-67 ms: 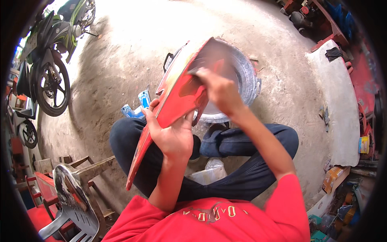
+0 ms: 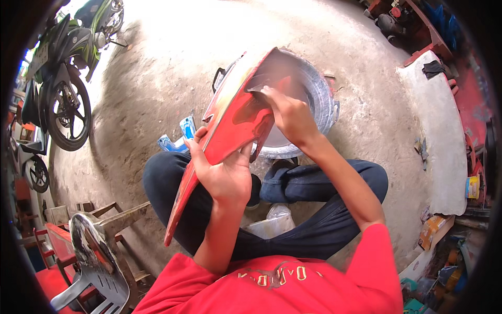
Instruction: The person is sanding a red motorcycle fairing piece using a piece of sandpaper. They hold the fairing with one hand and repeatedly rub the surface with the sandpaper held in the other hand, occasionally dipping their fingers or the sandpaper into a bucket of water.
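A long red motorcycle body panel (image 2: pixel 230 133) is tilted across my lap and over a round grey basin (image 2: pixel 325 99). Bare grey and dark patches show in its paint near the upper end. My left hand (image 2: pixel 225 175) grips the panel from below, thumb at its left edge and fingers partly hidden behind it. At the panel's upper part, my right hand (image 2: pixel 293 116) is closed, pinching a small thin grey piece (image 2: pixel 255 89) that looks like sandpaper against the surface. Its exact kind is hard to make out.
Blue-and-white painted parts (image 2: pixel 172 143) lie on the concrete floor left of the basin. A worn grey chair (image 2: pixel 99 267) stands at lower left, motorcycles (image 2: pixel 68 104) at far left. A whitish plastic-wrapped item (image 2: pixel 272 222) sits between my legs. Boxes and clutter line the right side.
My right hand has shifted slightly to the right on the panel. My left hand and the panel have stayed almost still.
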A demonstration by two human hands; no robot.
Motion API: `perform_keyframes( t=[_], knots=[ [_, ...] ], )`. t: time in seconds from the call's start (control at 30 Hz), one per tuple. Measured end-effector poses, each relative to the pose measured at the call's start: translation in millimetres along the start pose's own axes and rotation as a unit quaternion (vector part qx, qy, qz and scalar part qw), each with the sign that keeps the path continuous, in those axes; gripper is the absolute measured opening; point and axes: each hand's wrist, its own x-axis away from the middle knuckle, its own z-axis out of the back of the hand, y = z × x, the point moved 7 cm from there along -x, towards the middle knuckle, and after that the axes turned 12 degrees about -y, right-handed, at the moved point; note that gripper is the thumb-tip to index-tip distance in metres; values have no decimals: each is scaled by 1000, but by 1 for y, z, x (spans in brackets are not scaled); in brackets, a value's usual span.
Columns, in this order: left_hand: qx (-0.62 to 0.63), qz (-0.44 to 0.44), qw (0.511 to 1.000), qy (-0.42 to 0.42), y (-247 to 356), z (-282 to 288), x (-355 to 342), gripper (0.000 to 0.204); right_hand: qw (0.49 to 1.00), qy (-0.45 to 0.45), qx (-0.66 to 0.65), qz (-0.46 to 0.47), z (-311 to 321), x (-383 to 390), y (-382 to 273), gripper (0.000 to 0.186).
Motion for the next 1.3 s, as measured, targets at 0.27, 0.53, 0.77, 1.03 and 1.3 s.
perform_keyframes(
  t=[0.27, 0.53, 0.77, 1.03, 1.3],
  knots=[
    [-33, 2, 999, -23, 1, 3, 1, 44, 977, 131, 61, 158, -6, 22, -9, 34],
    [-43, -8, 999, -7, 4, 3, 4, 43, 969, 105, 51, 220, -17, 44, -42, 42],
    [-43, -1, 999, -17, 10, 8, 4, 44, 943, 90, 83, 310, -25, 65, -90, 38],
    [-35, -7, 999, -24, 5, 17, 0, 42, 954, 139, 104, 242, -23, 45, -59, 34],
    [-28, -5, 1000, -2, 3, 3, 4, 41, 980, 101, 25, 172, -6, 28, -38, 32]
  ],
)
